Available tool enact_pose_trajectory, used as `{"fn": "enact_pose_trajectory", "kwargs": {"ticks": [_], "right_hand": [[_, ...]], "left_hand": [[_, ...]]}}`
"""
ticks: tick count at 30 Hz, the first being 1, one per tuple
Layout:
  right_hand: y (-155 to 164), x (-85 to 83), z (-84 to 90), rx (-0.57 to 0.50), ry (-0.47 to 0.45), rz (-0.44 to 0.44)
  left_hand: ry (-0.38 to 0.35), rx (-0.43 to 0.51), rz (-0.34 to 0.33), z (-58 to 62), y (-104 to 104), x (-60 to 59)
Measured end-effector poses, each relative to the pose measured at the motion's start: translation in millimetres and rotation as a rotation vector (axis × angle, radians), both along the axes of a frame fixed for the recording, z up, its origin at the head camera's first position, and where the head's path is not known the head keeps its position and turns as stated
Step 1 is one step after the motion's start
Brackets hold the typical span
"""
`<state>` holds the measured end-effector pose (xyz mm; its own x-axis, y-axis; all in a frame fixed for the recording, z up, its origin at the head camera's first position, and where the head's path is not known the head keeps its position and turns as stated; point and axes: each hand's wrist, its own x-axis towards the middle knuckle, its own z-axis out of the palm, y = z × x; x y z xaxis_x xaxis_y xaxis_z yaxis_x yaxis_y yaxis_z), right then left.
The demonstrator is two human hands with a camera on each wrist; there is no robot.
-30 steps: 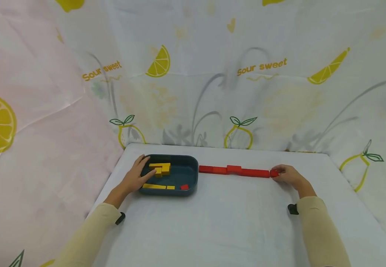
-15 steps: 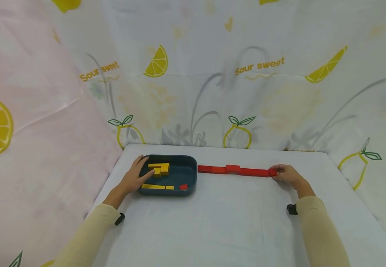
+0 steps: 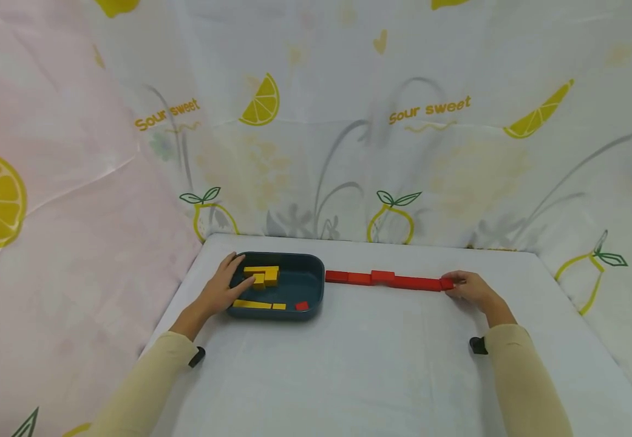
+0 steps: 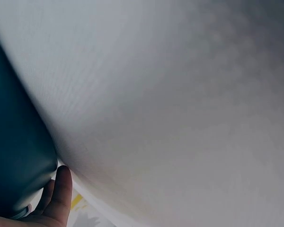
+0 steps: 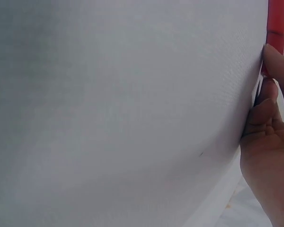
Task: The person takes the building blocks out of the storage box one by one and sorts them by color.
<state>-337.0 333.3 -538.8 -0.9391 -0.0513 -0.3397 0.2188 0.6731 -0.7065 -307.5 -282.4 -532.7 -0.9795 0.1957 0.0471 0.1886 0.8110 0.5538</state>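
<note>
— Where are the two hands?

— The left hand (image 3: 221, 289) rests on the near-left rim of the dark teal tray (image 3: 313, 301), fingers fairly straight and reaching over the edge toward the stacked yellow blocks (image 3: 263, 275) inside. It grips nothing that I can make out. The right hand (image 3: 471, 287) is at the far right end of the row of red blocks (image 3: 383, 279), fingertips pinching the small red end block (image 3: 447, 283).

— And that row, where does it lie?

— On the white table (image 3: 370, 370), running from just beside the tray's right wall out to the right hand (one block near the middle sits a little higher than its neighbours). The end block touches the rest of the row.

— What else is in the tray?

— A flat yellow strip (image 3: 252, 304) along the near side, a small yellow piece just beside it, and one small red block (image 3: 302, 306) toward the near-right corner.

— Do the wrist views add anything?

— Little. The right wrist view shows fingers (image 5: 276, 59) against the red block (image 5: 276, 21) at the cloth's edge; the left wrist view shows a thumb (image 4: 61, 194) beside the tray's dark wall (image 4: 14, 156).
</note>
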Motion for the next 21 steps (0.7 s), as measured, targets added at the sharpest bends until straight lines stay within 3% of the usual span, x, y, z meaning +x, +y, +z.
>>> {"fn": "enact_pose_trajectory", "kwargs": {"ticks": [21], "right_hand": [[-2.4, 3.6, 3.1, -0.025, 0.023, 0.012]], "left_hand": [[-0.002, 0.003, 0.0, 2.4, 1.4, 1.1]]}}
